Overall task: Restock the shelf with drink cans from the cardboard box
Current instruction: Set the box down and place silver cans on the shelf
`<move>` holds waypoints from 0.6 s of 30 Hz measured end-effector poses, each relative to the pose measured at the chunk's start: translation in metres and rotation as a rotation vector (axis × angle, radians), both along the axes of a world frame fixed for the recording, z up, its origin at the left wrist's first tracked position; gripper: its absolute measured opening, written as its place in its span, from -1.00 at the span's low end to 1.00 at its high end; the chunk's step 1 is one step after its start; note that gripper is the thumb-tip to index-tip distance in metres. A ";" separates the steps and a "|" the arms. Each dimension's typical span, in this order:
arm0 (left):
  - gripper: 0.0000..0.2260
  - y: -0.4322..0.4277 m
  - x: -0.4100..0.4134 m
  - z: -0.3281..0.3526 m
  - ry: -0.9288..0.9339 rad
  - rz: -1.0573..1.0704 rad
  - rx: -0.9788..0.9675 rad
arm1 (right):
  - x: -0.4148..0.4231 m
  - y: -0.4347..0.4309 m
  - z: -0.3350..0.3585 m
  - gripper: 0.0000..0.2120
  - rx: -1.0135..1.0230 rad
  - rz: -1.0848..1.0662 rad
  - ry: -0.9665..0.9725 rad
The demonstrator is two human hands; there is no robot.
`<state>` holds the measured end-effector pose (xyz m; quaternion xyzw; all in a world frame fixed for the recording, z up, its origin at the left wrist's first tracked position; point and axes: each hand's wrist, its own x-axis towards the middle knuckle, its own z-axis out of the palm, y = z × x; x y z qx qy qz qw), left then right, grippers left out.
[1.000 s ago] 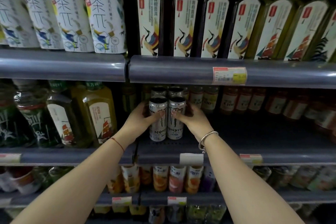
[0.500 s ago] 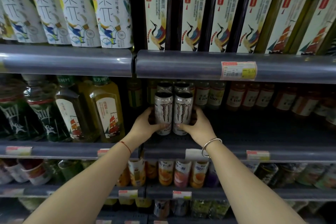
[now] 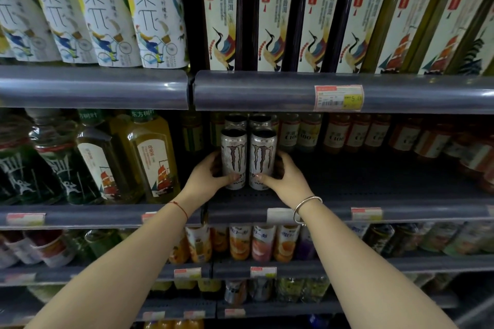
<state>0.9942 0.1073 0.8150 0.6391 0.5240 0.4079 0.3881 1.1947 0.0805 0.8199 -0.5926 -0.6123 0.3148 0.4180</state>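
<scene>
Two tall silver cans stand side by side on the dark middle shelf (image 3: 374, 195). My left hand (image 3: 205, 176) grips the left can (image 3: 234, 153) low on its side, thumb across the front. My right hand (image 3: 286, 176) grips the right can (image 3: 262, 153) the same way. Both cans stand upright with their claw logos facing me. Two more silver cans (image 3: 247, 121) stand right behind them. The cardboard box is out of view.
Green tea bottles (image 3: 149, 157) stand left of the cans, small bottles (image 3: 302, 131) behind and to the right. The shelf rail above (image 3: 267, 91) hangs low over the cans. Bare shelf floor stretches to the right of my right hand. Lower shelves hold more drinks.
Both cans have been turned so their logos face front and set a little deeper on the shelf. My hands have slid lower on the cans.
</scene>
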 end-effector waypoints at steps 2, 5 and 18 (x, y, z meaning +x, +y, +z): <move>-0.29 -0.015 0.001 0.001 0.008 0.084 0.034 | 0.003 -0.013 0.002 -0.32 0.008 -0.025 0.044; -0.38 -0.045 0.007 -0.004 0.077 0.201 0.195 | 0.016 -0.044 0.001 -0.50 0.050 -0.036 0.036; -0.38 -0.143 0.173 -0.137 0.561 -0.814 0.244 | 0.155 -0.259 -0.143 -0.65 -0.287 -0.444 -0.292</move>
